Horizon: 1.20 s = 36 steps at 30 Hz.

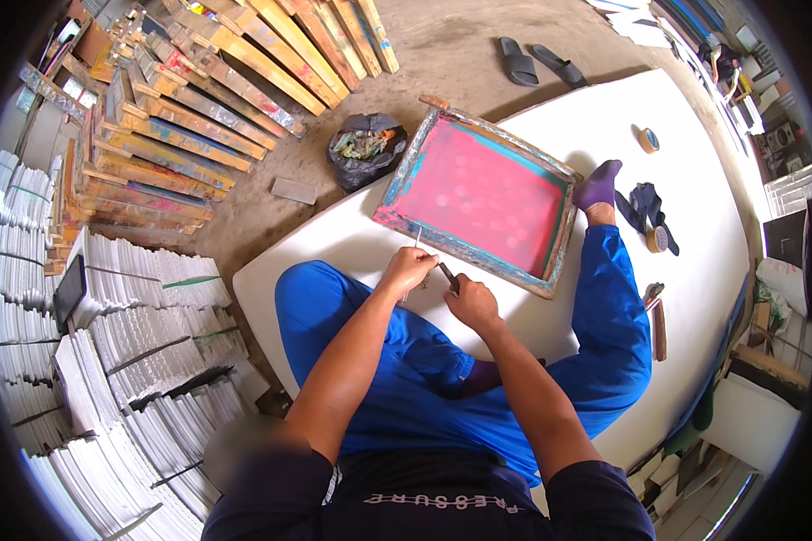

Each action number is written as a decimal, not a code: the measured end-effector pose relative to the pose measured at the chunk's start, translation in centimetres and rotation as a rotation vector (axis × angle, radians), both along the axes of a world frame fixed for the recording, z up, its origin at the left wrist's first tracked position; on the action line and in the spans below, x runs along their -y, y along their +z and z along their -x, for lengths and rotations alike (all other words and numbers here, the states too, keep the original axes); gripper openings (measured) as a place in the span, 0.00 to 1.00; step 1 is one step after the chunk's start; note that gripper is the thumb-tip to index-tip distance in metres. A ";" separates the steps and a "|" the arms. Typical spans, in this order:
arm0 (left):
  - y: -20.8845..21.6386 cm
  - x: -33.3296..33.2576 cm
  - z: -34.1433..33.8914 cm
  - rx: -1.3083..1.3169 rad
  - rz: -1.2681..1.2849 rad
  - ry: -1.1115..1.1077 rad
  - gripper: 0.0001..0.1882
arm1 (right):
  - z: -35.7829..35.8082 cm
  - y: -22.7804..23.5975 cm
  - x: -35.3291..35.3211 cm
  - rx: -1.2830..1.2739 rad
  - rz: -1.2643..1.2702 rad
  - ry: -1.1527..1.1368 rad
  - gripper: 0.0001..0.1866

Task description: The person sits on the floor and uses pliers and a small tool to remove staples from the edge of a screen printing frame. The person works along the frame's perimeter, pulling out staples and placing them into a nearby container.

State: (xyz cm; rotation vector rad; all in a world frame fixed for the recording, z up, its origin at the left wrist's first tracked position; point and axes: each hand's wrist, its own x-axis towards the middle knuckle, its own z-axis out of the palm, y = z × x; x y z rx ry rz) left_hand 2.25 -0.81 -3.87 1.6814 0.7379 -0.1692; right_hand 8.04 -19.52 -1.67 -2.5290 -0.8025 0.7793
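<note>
My left hand (410, 270) is closed, pinching a thin pale rod (419, 236) whose tip points up toward the wooden frame. My right hand (472, 300) wraps round a slim dark-handled tool (447, 272); its front end meets the left fingertips. What kind of tool it is cannot be made out. Just beyond both hands lies a screen-printing frame (487, 194), its pink mesh set in worn wood with teal and pink stains. The frame rests on a large white board (686, 180), where I sit in blue trousers, one foot beside the frame's right corner.
Two tape rolls (649, 140) and dark straps lie on the board's right side. A black bag of scraps (366, 149) stands beyond its far left edge. Wooden frames (180, 126) lean at upper left; tied paper stacks (144, 316) fill the left. Slippers (518, 63) lie beyond the board.
</note>
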 end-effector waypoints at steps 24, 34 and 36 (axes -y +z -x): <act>2.0 -0.5 0.9 -0.109 -0.393 -0.103 0.23 | -5.1 3.2 -0.3 -0.955 -0.188 -0.314 0.25; 1.8 -0.4 0.7 -0.040 -0.369 -0.069 0.26 | -8.0 2.5 -1.0 -1.105 -0.069 -0.327 0.29; 2.2 -0.3 0.4 -0.047 -0.354 -0.077 0.25 | -8.2 2.4 -1.2 -1.073 -0.037 -0.344 0.29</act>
